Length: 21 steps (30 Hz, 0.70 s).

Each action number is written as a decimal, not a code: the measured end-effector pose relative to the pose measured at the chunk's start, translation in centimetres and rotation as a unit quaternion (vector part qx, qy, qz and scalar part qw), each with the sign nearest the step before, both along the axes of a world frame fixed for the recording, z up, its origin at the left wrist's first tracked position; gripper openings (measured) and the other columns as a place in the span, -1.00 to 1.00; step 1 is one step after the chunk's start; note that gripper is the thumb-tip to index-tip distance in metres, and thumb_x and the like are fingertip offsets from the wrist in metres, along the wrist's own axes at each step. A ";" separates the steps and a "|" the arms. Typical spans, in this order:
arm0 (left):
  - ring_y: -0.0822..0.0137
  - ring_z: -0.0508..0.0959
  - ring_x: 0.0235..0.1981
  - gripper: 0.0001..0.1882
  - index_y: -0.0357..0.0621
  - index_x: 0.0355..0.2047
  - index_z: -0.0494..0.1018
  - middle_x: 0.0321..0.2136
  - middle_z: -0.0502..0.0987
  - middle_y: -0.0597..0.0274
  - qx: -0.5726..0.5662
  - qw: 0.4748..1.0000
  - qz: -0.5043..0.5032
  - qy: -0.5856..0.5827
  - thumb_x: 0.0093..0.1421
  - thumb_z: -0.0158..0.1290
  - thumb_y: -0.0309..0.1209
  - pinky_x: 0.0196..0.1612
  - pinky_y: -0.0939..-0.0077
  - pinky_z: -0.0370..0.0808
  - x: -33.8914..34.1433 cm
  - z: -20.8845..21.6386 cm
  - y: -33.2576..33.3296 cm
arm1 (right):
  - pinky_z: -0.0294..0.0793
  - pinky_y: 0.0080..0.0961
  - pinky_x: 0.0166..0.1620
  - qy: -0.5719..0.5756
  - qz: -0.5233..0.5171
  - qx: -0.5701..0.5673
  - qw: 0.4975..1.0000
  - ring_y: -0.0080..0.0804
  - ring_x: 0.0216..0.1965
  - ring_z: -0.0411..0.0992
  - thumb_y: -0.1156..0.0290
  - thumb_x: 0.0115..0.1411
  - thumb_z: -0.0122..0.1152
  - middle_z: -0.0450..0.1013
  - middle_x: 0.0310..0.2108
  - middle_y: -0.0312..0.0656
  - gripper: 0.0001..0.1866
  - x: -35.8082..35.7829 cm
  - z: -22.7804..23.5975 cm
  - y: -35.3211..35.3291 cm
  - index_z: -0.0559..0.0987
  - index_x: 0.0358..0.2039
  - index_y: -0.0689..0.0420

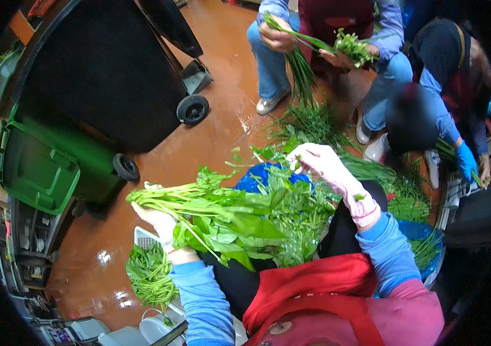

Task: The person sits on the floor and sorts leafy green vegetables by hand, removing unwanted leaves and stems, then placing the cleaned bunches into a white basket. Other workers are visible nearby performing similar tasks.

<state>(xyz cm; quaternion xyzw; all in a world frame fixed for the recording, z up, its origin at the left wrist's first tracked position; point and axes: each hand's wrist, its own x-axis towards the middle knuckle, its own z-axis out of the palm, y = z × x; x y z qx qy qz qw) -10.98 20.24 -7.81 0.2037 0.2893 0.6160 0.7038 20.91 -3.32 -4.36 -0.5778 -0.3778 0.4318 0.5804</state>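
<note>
My left hand [162,224], in a thin pale glove, grips a large bunch of leafy green stalks [216,213] that lies across my lap, stems pointing left. My right hand [320,162], also gloved, is raised above the leaves with fingers curled, pinching a small bit of green leaf. Below the bunch lies a blue bag [260,176] under more cut greens [300,210]. My blue sleeves and red apron fill the lower edge.
A white basket [141,237] with trimmed greens [148,275] stands at my left on the wet brown floor. A black wheeled bin [107,75] and a green one [40,167] stand at left. Two other people sort greens at the upper right.
</note>
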 end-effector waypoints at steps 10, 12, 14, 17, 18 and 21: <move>0.38 0.38 -0.25 -0.49 -0.14 -0.13 0.34 -0.31 0.40 0.30 0.074 0.995 -0.061 0.028 0.23 -0.27 0.04 -0.10 0.49 0.34 1.5 0.5 -2.3 | 0.37 -0.68 -0.30 0.069 0.125 0.024 0.989 -0.61 -0.39 0.40 0.29 0.19 0.04 0.47 -0.41 -0.27 -0.74 -2.5 -0.7 0.1 0.53 -0.22 0.18; 0.39 0.38 -0.24 -0.50 -0.14 -0.10 0.32 -0.29 0.39 0.31 0.073 0.995 -0.073 0.000 0.23 -0.24 0.03 -0.09 0.51 0.34 1.2 0.5 -2.5 | 0.37 -0.57 -0.16 -0.027 0.149 0.027 0.988 -0.49 -0.23 0.39 0.26 0.15 0.09 0.44 -0.29 -0.20 -0.66 -3.1 -0.6 0.4 0.48 -0.13 0.20; 0.39 0.38 -0.24 -0.50 -0.14 -0.10 0.32 -0.29 0.39 0.31 0.073 0.994 -0.080 -0.013 0.23 -0.23 0.03 -0.09 0.51 0.34 1.0 0.5 -2.7 | 0.36 -0.50 -0.11 -0.117 0.146 0.039 0.982 -0.38 -0.17 0.38 0.21 0.12 0.13 0.41 -0.23 -0.16 -0.60 -4.2 -0.9 0.4 0.45 -0.10 0.20; 0.40 0.38 -0.25 -0.50 -0.15 -0.09 0.32 -0.29 0.39 0.31 0.078 0.993 -0.088 -0.029 0.22 -0.21 0.03 -0.10 0.52 0.35 1.1 0.8 -2.8 | 0.32 -0.38 -0.03 -0.250 0.131 0.116 0.952 -0.20 -0.12 0.34 0.15 0.07 0.15 0.38 -0.19 -0.06 -0.54 -6.3 -1.8 0.9 0.43 -0.10 0.20; 0.40 0.38 -0.25 -0.50 -0.15 -0.09 0.31 -0.29 0.39 0.31 0.079 0.992 -0.091 -0.035 0.22 -0.21 0.02 -0.10 0.52 0.35 1.2 0.8 -2.8 | 0.31 -0.36 -0.02 -0.270 0.116 0.129 0.947 -0.17 -0.11 0.33 0.15 0.07 0.15 0.37 -0.19 -0.05 -0.54 -6.9 -1.8 1.1 0.42 -0.11 0.20; 0.40 0.37 -0.25 -0.50 -0.15 -0.09 0.31 -0.29 0.39 0.32 0.087 0.990 -0.100 -0.052 0.21 -0.19 0.02 -0.10 0.52 0.35 1.5 1.1 -2.7 | 0.35 -0.42 -0.09 -0.237 0.057 0.125 0.962 -0.23 -0.17 0.38 0.32 0.10 0.12 0.39 -0.23 -0.10 -0.69 -7.3 -1.1 1.6 0.45 -0.15 0.17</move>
